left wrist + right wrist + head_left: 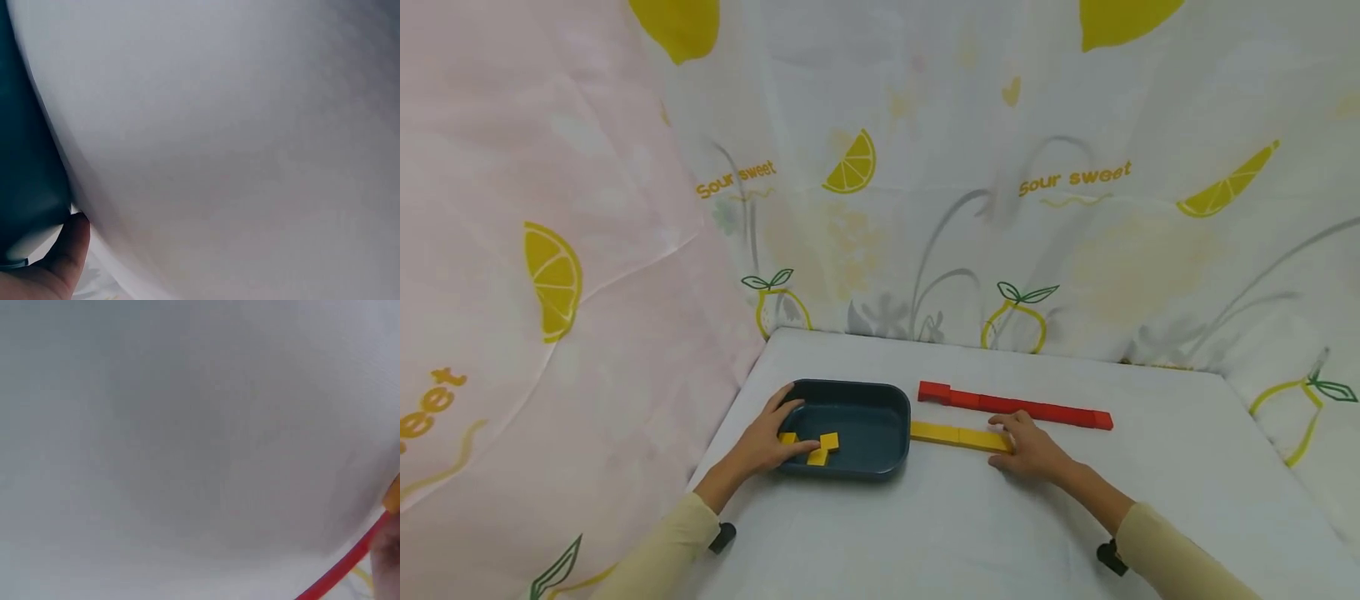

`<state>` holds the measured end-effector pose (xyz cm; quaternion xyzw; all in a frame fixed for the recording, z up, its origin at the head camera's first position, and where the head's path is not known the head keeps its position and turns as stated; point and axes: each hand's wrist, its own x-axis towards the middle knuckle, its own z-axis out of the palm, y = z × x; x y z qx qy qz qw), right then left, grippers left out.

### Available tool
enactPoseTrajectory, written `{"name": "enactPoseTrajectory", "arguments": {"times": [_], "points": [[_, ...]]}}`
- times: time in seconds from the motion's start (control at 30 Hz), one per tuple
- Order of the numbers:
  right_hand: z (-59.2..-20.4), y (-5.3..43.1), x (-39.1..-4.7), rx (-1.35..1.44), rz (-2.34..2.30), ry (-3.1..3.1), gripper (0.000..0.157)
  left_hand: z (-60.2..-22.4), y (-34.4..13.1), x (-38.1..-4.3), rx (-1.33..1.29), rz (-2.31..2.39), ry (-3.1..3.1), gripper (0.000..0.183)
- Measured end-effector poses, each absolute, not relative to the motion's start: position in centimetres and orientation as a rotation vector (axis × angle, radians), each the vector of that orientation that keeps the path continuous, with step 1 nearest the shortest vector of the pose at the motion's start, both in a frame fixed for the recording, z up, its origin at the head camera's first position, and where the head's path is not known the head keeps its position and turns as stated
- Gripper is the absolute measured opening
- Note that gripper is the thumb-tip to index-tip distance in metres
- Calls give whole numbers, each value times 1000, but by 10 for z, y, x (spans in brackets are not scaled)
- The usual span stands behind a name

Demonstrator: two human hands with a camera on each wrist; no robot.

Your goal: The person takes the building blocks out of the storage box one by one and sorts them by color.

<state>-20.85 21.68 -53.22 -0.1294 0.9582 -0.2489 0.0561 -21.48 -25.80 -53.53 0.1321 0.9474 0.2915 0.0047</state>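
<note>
In the head view my left hand [767, 437] holds the left end of a dark blue rectangular tray [868, 473], fingers at its far left corner and thumb reaching over the inside. Three small yellow blocks [829, 442] lie in the tray near that thumb. In the left wrist view a fingertip [78, 228] rests against the tray's outer wall [31, 156]. My right hand [1030, 450] has thumb and fingers around the right end of a row of yellow blocks [958, 436]. The right wrist view catches only the edge of a yellow block [394, 497] beside the hand.
Behind the yellow row lies a longer row of red blocks [1030, 408], slightly slanted, with a block turned at its left end. The yellow row's left end meets the tray's right side in this view. White cloth covers the table [955, 533]; lemon-printed curtains [925, 208] stand behind and left.
</note>
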Motion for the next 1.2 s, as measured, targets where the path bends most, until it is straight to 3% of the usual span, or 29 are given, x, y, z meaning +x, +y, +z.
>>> {"name": "enactPoseTrajectory", "arguments": {"times": [0.13,0.43,0.8,1.2], "points": [[-521,218,-203,-444,-697,3059,76,-534,-257,-215,422,922,2959,95],[-503,194,-190,-695,-815,2997,78,-535,-261,-215,429,949,2967,96],[-498,156,-185,-936,-919,2907,58,-536,-265,-217,481,982,2897,106],[-500,72,-188,-1239,-1096,2786,49,-532,-268,-218,511,995,2827,118]]}}
